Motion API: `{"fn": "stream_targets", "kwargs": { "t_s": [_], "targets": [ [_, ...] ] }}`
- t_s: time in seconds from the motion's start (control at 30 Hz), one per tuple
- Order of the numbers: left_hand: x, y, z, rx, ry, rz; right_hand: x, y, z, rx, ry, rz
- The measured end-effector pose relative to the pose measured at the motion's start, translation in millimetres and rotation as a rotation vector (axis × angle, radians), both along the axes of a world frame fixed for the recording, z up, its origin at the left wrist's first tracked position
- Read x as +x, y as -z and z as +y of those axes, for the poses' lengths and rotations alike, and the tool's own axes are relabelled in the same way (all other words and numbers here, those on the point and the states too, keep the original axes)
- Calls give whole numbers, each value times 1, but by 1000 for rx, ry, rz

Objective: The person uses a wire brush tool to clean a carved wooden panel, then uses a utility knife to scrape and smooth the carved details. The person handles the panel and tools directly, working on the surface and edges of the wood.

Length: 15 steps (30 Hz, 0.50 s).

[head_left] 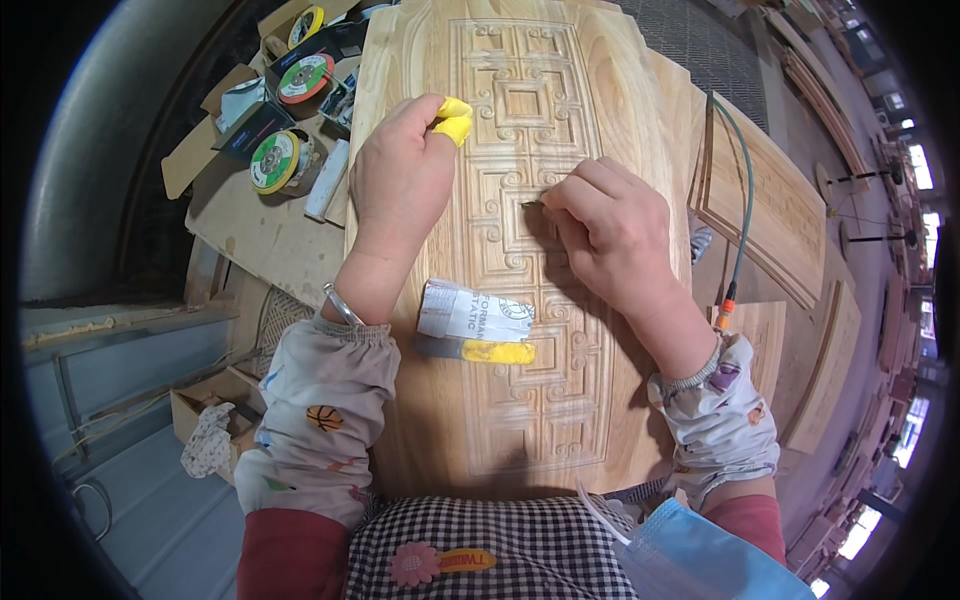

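My left hand (pixel 400 175) is curled above the upper left of a carved wooden panel (pixel 625 110), with yellow material (pixel 453 122) at its fingertips; whether worn or held is unclear. My right hand (pixel 615 230) is closed in a pinch on a small, thin, dark piece (pixel 532 203), mostly hidden, at the middle of the fretwork carving. Lower on the panel, between my wrists, lie a folded printed paper piece (pixel 460 306) and, just below it, a yellow and grey strip (pixel 498 352).
Upper left, a cluttered board (pixel 250 230) holds open boxes (pixel 240 135) and discs with green or red labels (pixel 275 160). More carved panels (pixel 760 200) lie at right, beside a thin green hose (pixel 744 220) with an orange fitting. A cardboard box (pixel 195 410) sits lower left.
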<state>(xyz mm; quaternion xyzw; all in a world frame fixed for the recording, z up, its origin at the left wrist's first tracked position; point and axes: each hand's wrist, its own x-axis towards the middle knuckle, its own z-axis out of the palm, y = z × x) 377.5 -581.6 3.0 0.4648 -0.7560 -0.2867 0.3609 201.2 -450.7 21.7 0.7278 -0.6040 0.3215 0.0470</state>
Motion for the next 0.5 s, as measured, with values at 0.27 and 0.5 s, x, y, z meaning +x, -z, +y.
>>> {"fn": "stream_targets", "kwargs": {
  "t_s": [0.27,0.5],
  "targets": [
    [-1,6,-3,17,-14,-39,-3,-8,-5,68,-34,3],
    [1,6,-5,-13,8,-30,-3,-11,-5,-11,-147,69]
  ]
}}
